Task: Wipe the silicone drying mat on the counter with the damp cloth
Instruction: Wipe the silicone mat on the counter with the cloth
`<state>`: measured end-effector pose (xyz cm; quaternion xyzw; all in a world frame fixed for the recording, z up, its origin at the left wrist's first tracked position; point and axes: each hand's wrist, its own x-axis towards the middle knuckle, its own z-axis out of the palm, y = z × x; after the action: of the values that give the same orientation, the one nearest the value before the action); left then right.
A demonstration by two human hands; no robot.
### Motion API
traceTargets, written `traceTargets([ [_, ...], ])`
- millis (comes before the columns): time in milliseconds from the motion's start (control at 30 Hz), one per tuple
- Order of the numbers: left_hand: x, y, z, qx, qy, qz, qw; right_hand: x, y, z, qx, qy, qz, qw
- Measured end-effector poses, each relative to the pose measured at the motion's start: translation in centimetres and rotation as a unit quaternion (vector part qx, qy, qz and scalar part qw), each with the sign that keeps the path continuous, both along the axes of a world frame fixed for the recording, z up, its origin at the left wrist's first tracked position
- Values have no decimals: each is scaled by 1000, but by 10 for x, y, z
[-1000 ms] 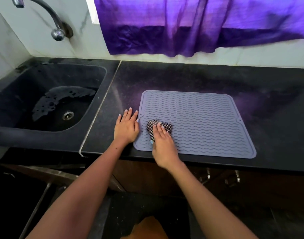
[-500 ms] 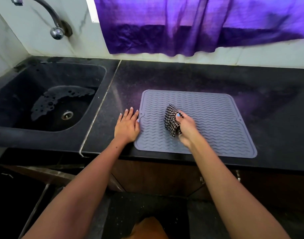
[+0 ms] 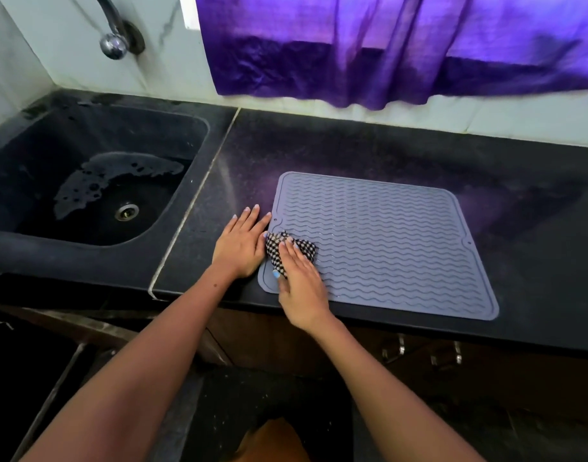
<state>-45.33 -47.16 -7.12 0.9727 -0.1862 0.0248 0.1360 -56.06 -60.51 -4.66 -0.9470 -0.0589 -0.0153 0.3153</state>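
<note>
Both of your hands are at the near left corner of the silicone drying mat point(image 3: 386, 241), which lies flat on the black counter point(image 3: 352, 145) to the right of the sink point(image 3: 96, 181), its near edge close to the counter's front lip. Your right hand point(image 3: 301, 285) rests palm down on the checked cloth point(image 3: 279, 250), fingers point(image 3: 294, 253) stretched out almost straight and close together, the thumb tucked against the cloth's near side. You are pressing the cloth down rather than gripping it; the fabric is bunched under your fingers and shows beyond them on the left and far sides. The cloth sits on the mat's left margin, and its left end touches your other hand.

Your left hand point(image 3: 241, 245) lies flat on the bare counter just beside the mat's left edge, fingers extended and together, holding nothing. Its forefinger side runs along the mat's rim near the small notch there.

No brand, label or writing can be read on the mat, whose surface carries only rows of wavy ridges inside a raised border, nor on the black-and-white cloth. A shallow patch of water lies around the drain point(image 3: 126, 211) in the sink. A chrome tap point(image 3: 114, 35) comes out of the wall above it, and a purple curtain point(image 3: 386, 45) hangs behind the counter.
</note>
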Motion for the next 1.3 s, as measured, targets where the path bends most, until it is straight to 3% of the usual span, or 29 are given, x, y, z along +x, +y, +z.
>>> traceTargets([
  [67, -1, 0, 0, -10, -3, 3, 1000, 8, -10, 16, 234, 100, -37, 966],
  [100, -1, 0, -1, -12, -3, 4, 1000, 14, -18, 27, 387, 153, -86, 905],
  [133, -2, 0, -1, -13, -1, 6, 1000, 22, -26, 39, 523, 190, -146, 818],
  [167, -2, 0, -1, -12, 2, 10, 1000, 30, -33, 46, 612, 189, -199, 742],
  [200, -1, 1, -1, -11, 4, 16, 1000, 36, -38, 51, 646, 165, -236, 707],
  [233, -1, 1, -1, -10, 5, 22, 1000, 41, -40, 54, 623, 130, -254, 729],
  [300, 0, 1, -2, -8, 3, 24, 1000, 46, -33, 56, 467, 51, -252, 846],
  [367, 1, 2, -3, -8, -1, 20, 1000, 45, -20, 45, 268, 1, -178, 947],
  [433, 1, 2, -5, -6, -3, 22, 1000, 42, -12, 24, 64, 3, -82, 995],
  [500, 3, 2, -7, -4, -6, 21, 1000, 36, -6, 1, -92, -1, -22, 996],
  [600, 4, 2, -8, -2, -9, 25, 1000, 33, -4, -11, -133, -31, -14, 991],
  [700, 3, 1, -6, 2, -7, 25, 1000, 41, -13, -4, -51, -3, 13, 999],
  [767, 2, 1, -4, 4, -3, 27, 1000, 49, -22, 7, 132, 83, -8, 988],
  [800, 1, 1, -2, 8, 1, 27, 1000, 53, -28, 17, 275, 137, -48, 950],
  [867, -1, 1, 0, 10, 11, 26, 1000, 62, -41, 38, 551, 178, -166, 798],
  [900, -1, 1, 1, 9, 13, 25, 1000, 68, -50, 43, 601, 151, -225, 752],
  [933, -1, 1, 1, 10, 14, 25, 1000, 71, -58, 47, 568, 109, -264, 772],
  [967, -1, 1, 1, 13, 14, 23, 1000, 73, -65, 46, 472, 63, -280, 834],
  [1033, -1, 0, 0, 22, 16, 20, 999, 69, -71, 40, 245, 4, -233, 941],
  [1067, -2, 0, 0, 27, 18, 19, 999, 64, -70, 32, 150, 4, -193, 970],
  [1133, 0, 0, 0, 30, 15, 17, 999, 56, -65, 10, -13, 21, -129, 991],
  [1200, 1, -2, 2, 42, -4, 3, 999, 52, -63, -6, -127, 9, -99, 987],
  [1300, 4, -3, 1, 50, -14, -22, 998, 58, -69, -10, -132, -5, -86, 988],
])
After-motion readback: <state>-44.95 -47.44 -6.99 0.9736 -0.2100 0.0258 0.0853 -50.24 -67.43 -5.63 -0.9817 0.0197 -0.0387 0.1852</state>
